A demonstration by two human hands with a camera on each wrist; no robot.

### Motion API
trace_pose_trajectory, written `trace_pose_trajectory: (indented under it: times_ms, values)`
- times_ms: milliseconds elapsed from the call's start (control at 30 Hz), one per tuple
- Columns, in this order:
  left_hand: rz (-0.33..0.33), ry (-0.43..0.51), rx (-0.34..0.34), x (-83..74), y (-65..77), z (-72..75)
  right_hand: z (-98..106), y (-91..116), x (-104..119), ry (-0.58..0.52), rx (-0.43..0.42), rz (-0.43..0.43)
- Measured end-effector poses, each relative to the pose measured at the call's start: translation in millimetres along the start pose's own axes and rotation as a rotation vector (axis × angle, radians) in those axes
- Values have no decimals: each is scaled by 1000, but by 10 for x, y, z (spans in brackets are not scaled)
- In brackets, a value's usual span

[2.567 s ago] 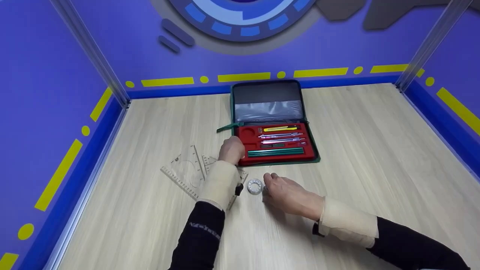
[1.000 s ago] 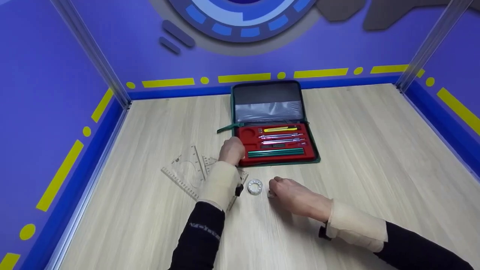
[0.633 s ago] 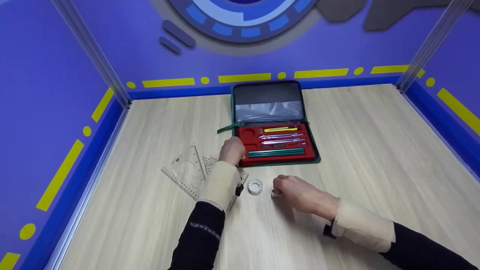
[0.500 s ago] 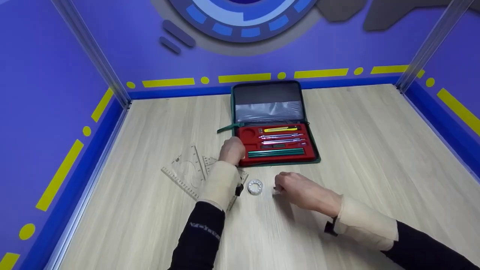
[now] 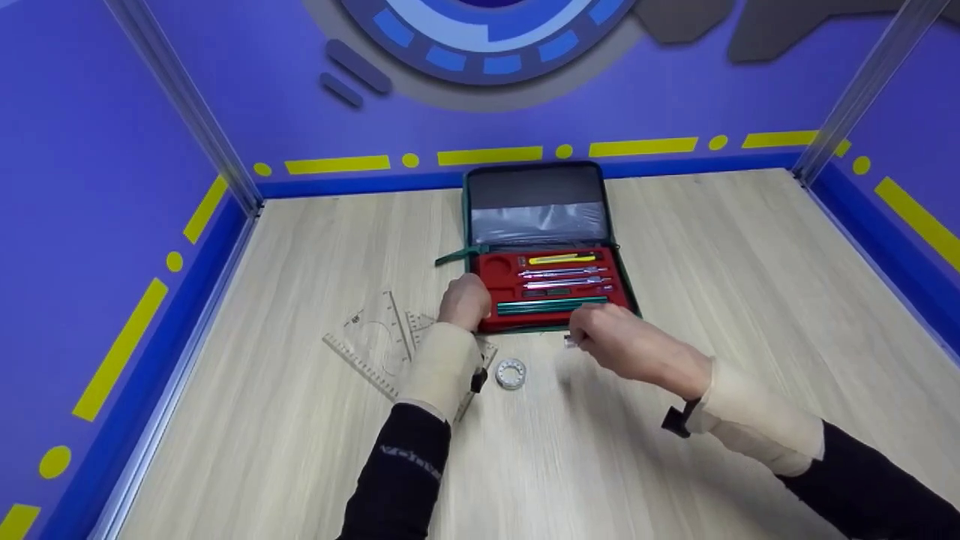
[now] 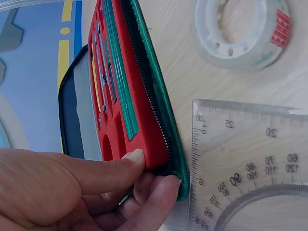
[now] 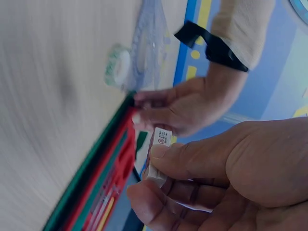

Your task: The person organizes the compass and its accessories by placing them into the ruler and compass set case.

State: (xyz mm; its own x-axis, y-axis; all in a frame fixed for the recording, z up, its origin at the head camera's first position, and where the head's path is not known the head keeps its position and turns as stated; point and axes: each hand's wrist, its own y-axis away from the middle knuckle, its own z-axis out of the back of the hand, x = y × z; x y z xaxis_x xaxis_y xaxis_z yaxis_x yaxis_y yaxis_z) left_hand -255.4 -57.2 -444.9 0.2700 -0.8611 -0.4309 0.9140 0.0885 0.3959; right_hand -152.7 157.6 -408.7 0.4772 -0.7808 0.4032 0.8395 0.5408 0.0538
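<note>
Pinched between the thumb and fingers of my right hand [image 5: 630, 345] is a small white eraser [image 7: 162, 136] with a printed sleeve. It is raised off the table, just in front of the near right part of an open zip case [image 5: 540, 187]. My left hand [image 5: 463, 301] grips the case's near left corner, thumb on the red tray [image 6: 153, 153] and fingers at the green edge. The tray holds green rods [image 5: 551, 306], metal compasses [image 5: 562, 283] and a yellow utility knife [image 5: 561, 259]. A round recess and another recess on its left hold nothing.
A roll of clear tape [image 6: 272, 41] lies on the table in front of the case. Transparent set squares [image 5: 366, 339] overlap under my left forearm, partly hidden. Blue-purple panels [image 5: 225, 90] close off the back and both sides.
My right hand, holding the eraser, has moved from beside the tape roll to the right, then up and forward to the case's front edge. The left hand stays at the corner.
</note>
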Motion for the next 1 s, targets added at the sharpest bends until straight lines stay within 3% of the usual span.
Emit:
trace_pose_trajectory:
  times_ms: [200, 633, 1000]
  values:
    - [-2, 2, -1, -4, 8, -3, 157, -8, -35, 6, -78, 46]
    - [3, 0, 24, 3, -23, -4, 447, -178, -27, -29, -126, 39]
    - [-6, 45, 3, 27, 10, -11, 528, -348, 12, -61, -191, 81]
